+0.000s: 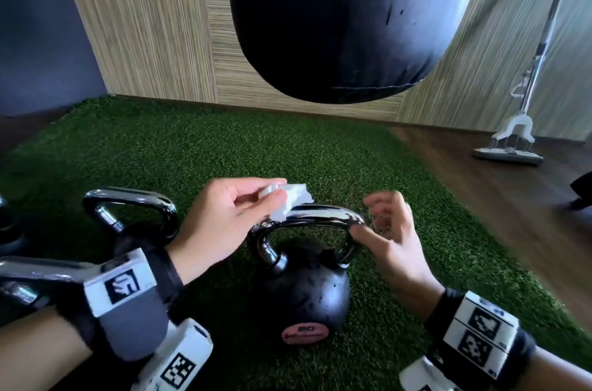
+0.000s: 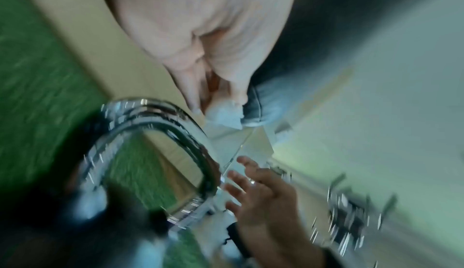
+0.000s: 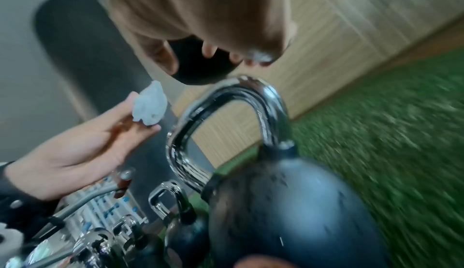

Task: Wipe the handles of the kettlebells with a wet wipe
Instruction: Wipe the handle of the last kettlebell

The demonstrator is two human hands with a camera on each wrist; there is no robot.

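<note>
A black kettlebell (image 1: pixel 301 291) with a chrome handle (image 1: pixel 323 214) stands on the green turf in front of me. My left hand (image 1: pixel 272 195) pinches a crumpled white wet wipe (image 1: pixel 293 198) against the top left of that handle. The wipe (image 3: pixel 150 109) shows between the left thumb and fingers in the right wrist view. My right hand (image 1: pixel 374 217) hovers at the handle's right corner, fingers loosely spread and blurred, holding nothing. In the left wrist view, the right hand (image 2: pixel 251 187) is beside the handle (image 2: pixel 175 117) with its fingers apart.
A second kettlebell (image 1: pixel 128 211) stands close on the left, with more chrome-handled weights (image 3: pixel 165 198) behind it. A black punching bag (image 1: pixel 336 22) hangs above the turf (image 1: pixel 192 150). A mop (image 1: pixel 512 140) leans at the right on the wooden floor (image 1: pixel 496 192).
</note>
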